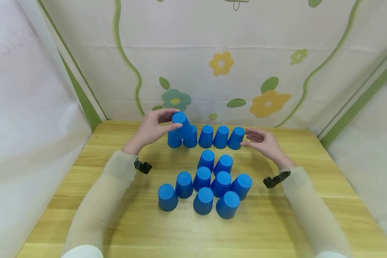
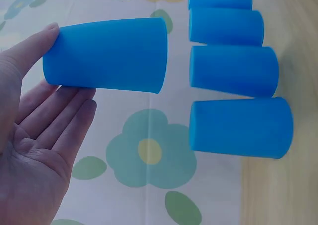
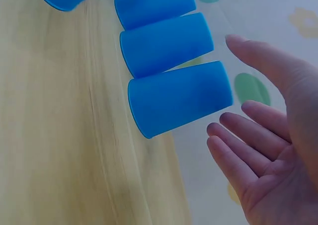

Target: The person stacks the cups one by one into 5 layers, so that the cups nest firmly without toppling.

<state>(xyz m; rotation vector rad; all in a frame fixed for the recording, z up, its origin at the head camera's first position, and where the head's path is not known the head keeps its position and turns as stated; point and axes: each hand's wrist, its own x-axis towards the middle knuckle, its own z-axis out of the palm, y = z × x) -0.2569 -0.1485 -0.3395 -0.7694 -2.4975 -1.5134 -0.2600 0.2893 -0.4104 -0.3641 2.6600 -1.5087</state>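
My left hand [image 1: 151, 128] pinches an upside-down blue plastic cup [image 2: 107, 56] between thumb and fingers. In the left wrist view that cup hangs above the level of the back row, apart from it. Below it, the leftmost row cup [image 1: 173, 141] and its neighbour [image 1: 190, 139] stand mouth down, partly covered by the held cup in the head view. At the row's right end, my right hand [image 1: 262, 143] is spread beside the last cup [image 3: 181, 98]. Its fingers [image 3: 248, 130] are loosely extended and hold nothing, fingertips close to that cup's base.
Nearer the body, several more inverted blue cups [image 1: 220, 183] stand in a loose cluster on the wooden table [image 1: 142, 233]. A pair of them [image 1: 208, 160] sits closest to the back row. Behind the table hangs a flowered white cloth [image 1: 187, 71].
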